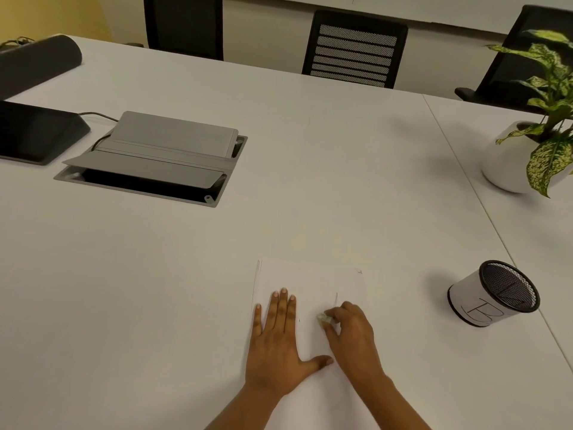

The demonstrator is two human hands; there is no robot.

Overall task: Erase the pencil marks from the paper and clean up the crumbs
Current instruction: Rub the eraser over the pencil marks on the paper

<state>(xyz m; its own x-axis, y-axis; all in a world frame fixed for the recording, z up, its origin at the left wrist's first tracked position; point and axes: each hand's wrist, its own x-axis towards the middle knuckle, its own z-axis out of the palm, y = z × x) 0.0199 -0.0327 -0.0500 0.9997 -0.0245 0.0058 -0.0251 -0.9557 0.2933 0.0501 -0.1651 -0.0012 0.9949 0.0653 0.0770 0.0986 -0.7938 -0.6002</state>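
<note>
1. At the far left of the white table (186,274) sits a dark slanted device (37,131). Just to its right a grey hatch (155,159) is set into the tabletop with its flaps raised.
2. My left grip (276,346) lies flat on the left half of the paper (313,280), fingers straight and thumb spread to the right. It holds nothing and only presses the sheet down.
3. The paper lies near me on the table, under both my hands. A faint pencil line (336,299) shows just beyond my right knuckles.
4. My right grip (353,333) is curled tightly around a small pale eraser (324,318), whose end pokes out to the left over the middle of the sheet.
5. Well apart to the right stands a black mesh cup (493,293) wrapped in white paper. Farther back is a leafy plant in a white pot (508,162).
</note>
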